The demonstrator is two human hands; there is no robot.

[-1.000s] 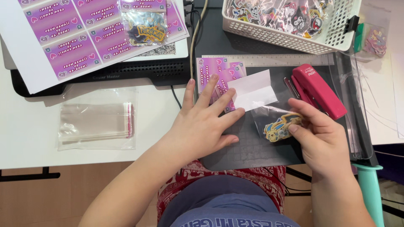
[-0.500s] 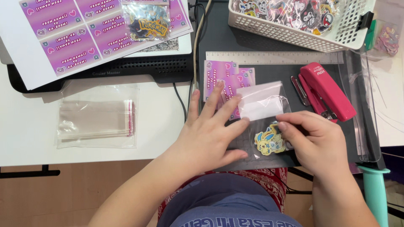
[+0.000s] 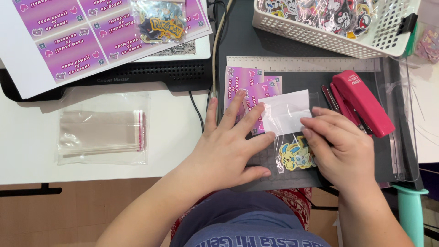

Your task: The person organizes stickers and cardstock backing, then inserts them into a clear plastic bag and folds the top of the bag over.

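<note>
Head view: the left hand (image 3: 231,148) is lying flat with fingers spread wide, pressing on the purple printed cards (image 3: 244,89) and the edge of a clear glossy bag (image 3: 292,137) on the dark cutting mat (image 3: 274,45). The right hand (image 3: 340,148) is curling narrowly over the bag, apparently pinching it; its fingertips are partly hiding the yellow sticker (image 3: 292,157) inside. A red stapler (image 3: 361,103) is lying just beside.

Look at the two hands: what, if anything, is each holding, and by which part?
Both press a clear sticker bag flat: left hand on its left edge, right hand on its right side. Neither lifts it.
</note>
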